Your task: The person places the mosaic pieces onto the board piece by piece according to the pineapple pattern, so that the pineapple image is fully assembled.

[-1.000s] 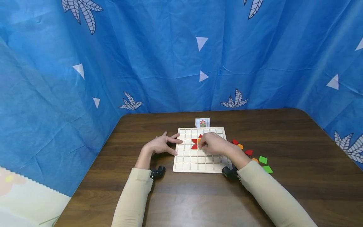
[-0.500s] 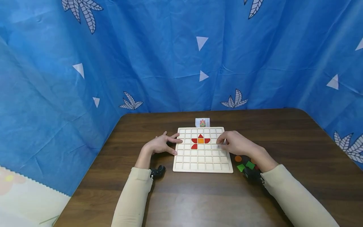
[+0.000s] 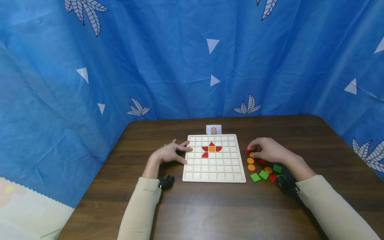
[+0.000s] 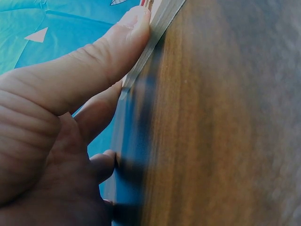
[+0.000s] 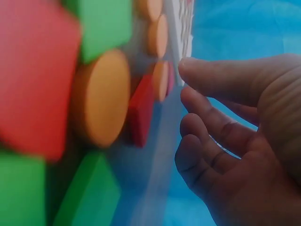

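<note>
A white gridded board (image 3: 214,168) lies on the table. On it sit a red triangle (image 3: 211,144), an orange square (image 3: 211,149) and several red quarter-round tiles (image 3: 205,155). My left hand (image 3: 168,153) rests at the board's left edge, fingers spread, with thumb (image 4: 127,35) and fingertips on the frame. To the board's right, my right hand (image 3: 268,150) reaches over loose tiles, its thumb and forefinger curved close to a red tile (image 3: 247,150) and an orange disc (image 3: 251,155). In the right wrist view nothing shows between its fingers (image 5: 202,101).
Orange discs (image 3: 250,160), green tiles (image 3: 264,174) and red tiles (image 3: 272,178) lie scattered right of the board. A small printed card (image 3: 213,129) with a coloured pattern stands behind the board. A blue curtain (image 3: 180,66) hangs behind the table.
My right hand has moved right, from the middle of the board to the loose tiles. The red tile right of the orange square is now uncovered. My left hand stays put.
</note>
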`<action>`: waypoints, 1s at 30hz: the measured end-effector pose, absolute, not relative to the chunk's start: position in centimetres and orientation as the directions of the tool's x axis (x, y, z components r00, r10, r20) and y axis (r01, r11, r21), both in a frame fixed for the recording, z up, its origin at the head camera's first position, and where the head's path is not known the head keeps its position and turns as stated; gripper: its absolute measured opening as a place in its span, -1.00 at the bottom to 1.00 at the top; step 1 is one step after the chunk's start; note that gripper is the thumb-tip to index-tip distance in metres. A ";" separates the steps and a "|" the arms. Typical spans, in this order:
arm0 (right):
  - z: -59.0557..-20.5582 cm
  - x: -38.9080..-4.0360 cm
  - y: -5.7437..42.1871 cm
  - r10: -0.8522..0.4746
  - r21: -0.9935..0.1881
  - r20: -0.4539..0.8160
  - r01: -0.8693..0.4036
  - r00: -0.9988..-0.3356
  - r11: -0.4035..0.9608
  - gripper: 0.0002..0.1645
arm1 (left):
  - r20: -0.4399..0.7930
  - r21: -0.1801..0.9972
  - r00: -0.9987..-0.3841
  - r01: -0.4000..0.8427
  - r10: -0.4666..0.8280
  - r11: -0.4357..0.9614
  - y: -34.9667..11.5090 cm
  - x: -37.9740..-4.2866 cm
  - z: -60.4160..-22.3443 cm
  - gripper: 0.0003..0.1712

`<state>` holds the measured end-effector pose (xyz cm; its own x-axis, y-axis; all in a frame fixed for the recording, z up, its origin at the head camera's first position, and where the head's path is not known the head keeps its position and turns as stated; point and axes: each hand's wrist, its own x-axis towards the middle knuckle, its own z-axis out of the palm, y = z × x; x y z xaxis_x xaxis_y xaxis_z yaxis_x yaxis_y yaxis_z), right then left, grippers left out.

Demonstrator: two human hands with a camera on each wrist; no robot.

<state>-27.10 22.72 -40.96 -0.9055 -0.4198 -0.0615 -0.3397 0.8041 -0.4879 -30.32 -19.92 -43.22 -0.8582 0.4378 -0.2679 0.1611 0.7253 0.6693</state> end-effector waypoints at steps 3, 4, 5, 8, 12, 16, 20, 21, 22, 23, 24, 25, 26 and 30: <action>-41.1 -27.2 23.2 -0.426 -0.476 -0.062 -0.349 -0.902 0.807 -0.78 | -0.268 0.671 -0.858 0.161 0.439 0.724 -19.9 -30.3 -43.2 -0.30; -41.1 -27.2 23.3 -0.435 -0.473 -0.063 -0.357 -0.898 0.805 -0.78 | -0.268 0.671 -0.857 0.161 0.440 0.724 -19.9 -30.3 -43.2 -0.30; -41.2 -27.3 23.5 -0.440 -0.469 -0.063 -0.362 -0.896 0.806 -0.79 | -0.269 0.670 -0.857 0.161 0.440 0.724 -19.9 -30.3 -43.2 -0.30; -41.5 -27.3 23.7 -0.451 -0.464 -0.068 -0.372 -0.890 0.804 -0.79 | -0.269 0.669 -0.858 0.161 0.438 0.726 -19.9 -30.3 -43.2 -0.30; -41.7 -27.3 23.7 -0.449 -0.465 -0.069 -0.370 -0.891 0.805 -0.79 | -0.267 0.665 -0.862 0.159 0.431 0.730 -19.8 -30.3 -43.2 -0.30; -41.8 -27.3 23.5 -0.431 -0.465 -0.073 -0.352 -0.899 0.812 -0.80 | -0.267 0.665 -0.862 0.159 0.431 0.730 -19.8 -30.3 -43.2 -0.31; -41.9 -27.4 23.2 -0.411 -0.465 -0.085 -0.329 -0.908 0.822 -0.81 | -0.263 0.670 -0.859 0.165 0.440 0.724 -19.7 -30.2 -43.1 -0.31; -41.9 -27.4 23.2 -0.411 -0.467 -0.089 -0.326 -0.907 0.822 -0.81 | -0.264 0.671 -0.858 0.165 0.441 0.723 -19.7 -30.2 -43.1 -0.31; -41.9 -27.4 23.1 -0.409 -0.466 -0.093 -0.323 -0.908 0.824 -0.80 | -0.264 0.671 -0.858 0.165 0.440 0.723 -19.7 -30.2 -43.1 -0.31; -42.0 -27.4 23.1 -0.408 -0.464 -0.098 -0.321 -0.908 0.826 -0.80 | -0.264 0.670 -0.859 0.164 0.439 0.724 -19.8 -30.2 -43.1 -0.31; -42.0 -27.4 23.1 -0.406 -0.463 -0.102 -0.318 -0.908 0.828 -0.79 | -0.263 0.669 -0.860 0.164 0.437 0.725 -19.8 -30.3 -43.2 -0.31; -42.0 -27.4 23.1 -0.408 -0.459 -0.103 -0.321 -0.907 0.828 -0.79 | -0.264 0.669 -0.861 0.162 0.435 0.726 -19.8 -30.3 -43.2 -0.31; -42.0 -27.4 23.1 -0.414 -0.455 -0.101 -0.328 -0.905 0.828 -0.78 | -0.264 0.668 -0.861 0.162 0.434 0.727 -19.8 -30.3 -43.2 -0.32; -41.9 -27.3 23.1 -0.447 -0.430 -0.081 -0.373 -0.891 0.822 -0.78 | -0.263 0.668 -0.863 0.160 0.431 0.726 -19.8 -30.3 -43.1 -0.31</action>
<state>-27.26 23.13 -41.88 -0.8909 -0.4469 -0.0813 -0.3731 0.8222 -0.4299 -30.27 -19.77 -43.14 -0.8631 0.4314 -0.2626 0.1597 0.7264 0.6685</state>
